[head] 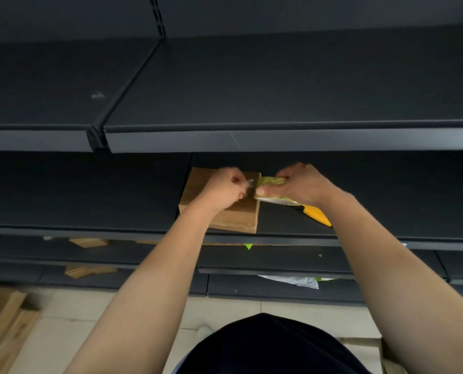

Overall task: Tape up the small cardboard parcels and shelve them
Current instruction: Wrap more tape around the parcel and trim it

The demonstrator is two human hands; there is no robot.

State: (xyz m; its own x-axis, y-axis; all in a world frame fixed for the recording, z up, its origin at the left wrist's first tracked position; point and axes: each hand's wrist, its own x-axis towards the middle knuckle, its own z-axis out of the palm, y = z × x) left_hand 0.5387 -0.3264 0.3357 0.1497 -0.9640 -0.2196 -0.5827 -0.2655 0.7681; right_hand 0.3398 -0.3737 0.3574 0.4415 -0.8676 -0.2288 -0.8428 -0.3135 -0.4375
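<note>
A flat brown cardboard parcel (241, 215) lies on the dark middle shelf (76, 201). My right hand (300, 184) grips a roll of clear tape (272, 182) with a green-yellow core, just right of the parcel's far corner. My left hand (225, 190) hovers over the parcel and pinches the loose end of the tape between thumb and finger. A short strip of tape stretches between the two hands. My left wrist hides part of the parcel.
A yellow-handled tool (316, 214) lies on the shelf under my right wrist. The upper shelf (278, 139) juts out above my hands. Lower shelves hold cardboard pieces (90, 242) and a white plastic bag (297, 281). Cardboard boxes (3, 314) sit on the floor at left.
</note>
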